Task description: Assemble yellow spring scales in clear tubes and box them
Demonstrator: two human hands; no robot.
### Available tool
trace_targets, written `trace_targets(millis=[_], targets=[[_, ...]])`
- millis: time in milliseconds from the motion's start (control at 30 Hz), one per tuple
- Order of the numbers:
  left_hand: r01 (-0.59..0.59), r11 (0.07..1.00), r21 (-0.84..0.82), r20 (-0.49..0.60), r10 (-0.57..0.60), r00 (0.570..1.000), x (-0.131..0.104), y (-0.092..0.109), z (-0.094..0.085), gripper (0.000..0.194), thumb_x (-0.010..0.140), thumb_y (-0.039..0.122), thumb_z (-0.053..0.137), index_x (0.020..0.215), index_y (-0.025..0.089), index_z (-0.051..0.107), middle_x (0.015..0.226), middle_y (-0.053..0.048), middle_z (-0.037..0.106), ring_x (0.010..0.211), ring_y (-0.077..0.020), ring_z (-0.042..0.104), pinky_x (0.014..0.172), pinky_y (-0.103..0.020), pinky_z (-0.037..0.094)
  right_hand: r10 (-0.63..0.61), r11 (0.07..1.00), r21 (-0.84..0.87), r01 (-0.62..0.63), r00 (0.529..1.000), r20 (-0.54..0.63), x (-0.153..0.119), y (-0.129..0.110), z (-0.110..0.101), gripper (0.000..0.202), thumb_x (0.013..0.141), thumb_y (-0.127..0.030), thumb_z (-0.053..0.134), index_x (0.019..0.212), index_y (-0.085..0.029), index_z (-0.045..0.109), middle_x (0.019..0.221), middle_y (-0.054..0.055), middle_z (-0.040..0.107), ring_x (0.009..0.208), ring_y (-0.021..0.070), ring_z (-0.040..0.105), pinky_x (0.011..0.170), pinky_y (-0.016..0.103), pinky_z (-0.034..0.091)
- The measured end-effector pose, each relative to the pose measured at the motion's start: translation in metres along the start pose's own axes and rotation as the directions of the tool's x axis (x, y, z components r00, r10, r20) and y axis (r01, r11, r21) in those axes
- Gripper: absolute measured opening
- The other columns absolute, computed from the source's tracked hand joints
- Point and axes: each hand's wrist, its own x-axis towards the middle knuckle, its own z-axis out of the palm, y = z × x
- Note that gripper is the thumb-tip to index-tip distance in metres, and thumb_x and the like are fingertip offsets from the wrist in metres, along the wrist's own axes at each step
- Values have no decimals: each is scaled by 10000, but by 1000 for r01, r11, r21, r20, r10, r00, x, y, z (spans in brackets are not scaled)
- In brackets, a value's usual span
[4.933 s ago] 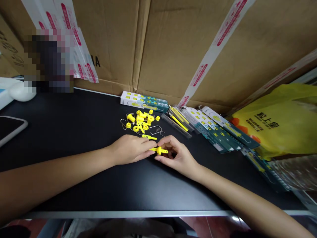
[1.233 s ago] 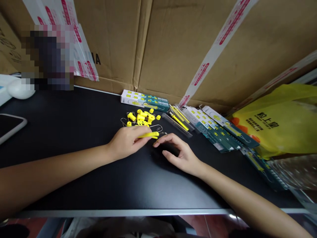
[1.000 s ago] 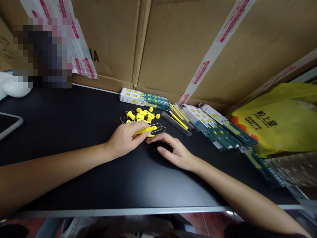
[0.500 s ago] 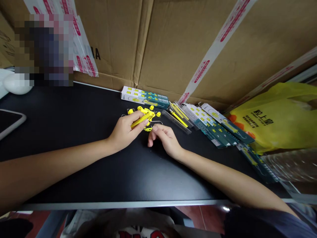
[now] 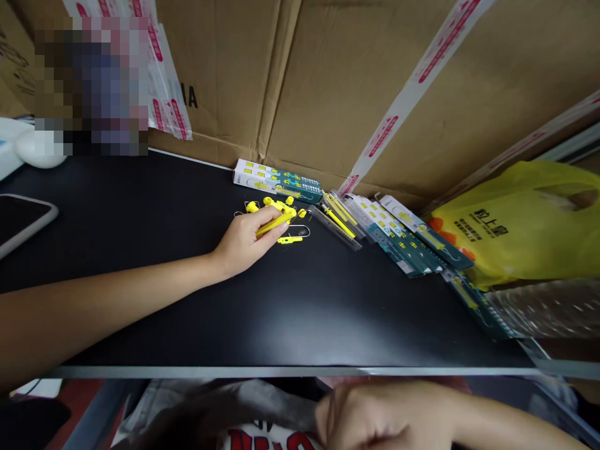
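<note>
My left hand [image 5: 244, 242] rests on the black table [image 5: 187, 300] and pinches a long yellow plastic piece [image 5: 274, 222] between thumb and fingers. Just beyond its fingertips lies a pile of small yellow plastic parts [image 5: 277, 205] with thin wire hooks, and one short yellow piece [image 5: 289, 239] lies beside it. My right hand [image 5: 375, 415] is off the table, blurred, low at the bottom edge below the table's front rim; whether it holds anything does not show.
Green and white packaged cards [image 5: 407, 240] and clear sleeves with yellow sticks [image 5: 338, 220] fan out along the cardboard boxes [image 5: 328, 87]. A yellow plastic bag [image 5: 520, 219] sits at right. A phone [image 5: 19, 219] and a white object [image 5: 40, 150] lie at left.
My right hand has pulled back from the yellow parts, off the table and down below its front edge. My left hand keeps the long yellow piece and has slid slightly forward.
</note>
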Motion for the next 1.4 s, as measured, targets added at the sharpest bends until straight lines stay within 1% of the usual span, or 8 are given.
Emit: trace_targets(millis=[167, 300, 367, 533, 633, 867, 1167, 1400], targets=[[-69, 996, 61, 71, 64, 995, -1, -1, 1, 182, 906, 269, 509, 787, 147, 574, 703, 24, 557, 622, -87, 515, 593, -193, 378, -33, 993, -109, -36, 818, -574, -13, -15, -37, 238, 866, -337, 577, 691, -197, 499, 688, -11, 506, 593, 110, 474, 530, 241, 369], [-164, 978, 130, 157, 143, 977, -4, -4, 3, 165, 913, 264, 508, 839, 155, 606, 755, 3, 631, 681, -111, 587, 634, -205, 412, -198, 980, -191, 60, 443, -875, -4, -10, -81, 396, 905, -516, 452, 699, -183, 512, 669, 4, 534, 510, 93, 506, 420, 197, 372], [-249, 956, 159, 205, 215, 955, -6, -5, 3, 137, 911, 237, 514, 865, 160, 618, 797, -5, 667, 719, -121, 617, 645, -206, 423, -116, 990, -139, -13, 476, -872, 7, -7, -99, 423, 918, -547, 387, 766, -178, 529, 588, -9, 548, 417, 63, 405, 363, 166, 275], [-379, 893, 243, 275, 311, 910, -9, -4, 2, 155, 925, 208, 489, 903, 170, 638, 825, -16, 687, 754, -136, 645, 668, -216, 448, 182, 969, 242, -46, 797, -576, 27, 4, -121, 385, 878, -519, 472, 736, -163, 511, 460, -39, 507, 318, 33, 269, 304, 147, 163], [-386, 878, 282, 246, 323, 914, -10, -3, 1, 173, 937, 228, 476, 928, 171, 639, 812, -20, 687, 737, -138, 647, 665, -221, 456, 140, 925, 374, 68, 854, -501, 30, 10, -124, 324, 861, -468, 537, 744, -169, 500, 463, -67, 467, 320, 23, 229, 303, 141, 143], [-351, 899, 261, 272, 280, 921, -10, -5, 1, 144, 926, 209, 491, 943, 190, 633, 842, -8, 690, 763, -130, 651, 687, -218, 462, 43, 874, 441, 206, 870, -491, 27, 20, -119, 279, 842, -417, 619, 792, -167, 504, 521, -89, 408, 375, 15, 245, 325, 120, 153], [-133, 977, 167, 333, 71, 940, -9, 6, -5, 189, 850, 298, 507, 1000, 189, 543, 887, -1, 649, 726, -129, 620, 661, -225, 454, -117, 894, 223, 389, 681, -723, 36, 25, -111, 254, 823, -309, 668, 830, -209, 435, 530, -93, 565, 337, 33, 421, 298, 101, 340], [-77, 978, 193, 332, 9, 943, -8, 7, -4, 212, 969, 266, 317, 954, 174, 508, 846, -16, 633, 726, -138, 611, 665, -245, 426, -146, 924, 127, 362, 639, -755, 39, 30, -112, 217, 834, -342, 659, 836, -164, 536, 759, 31, 731, 526, 110, 671, 417, 186, 540]])
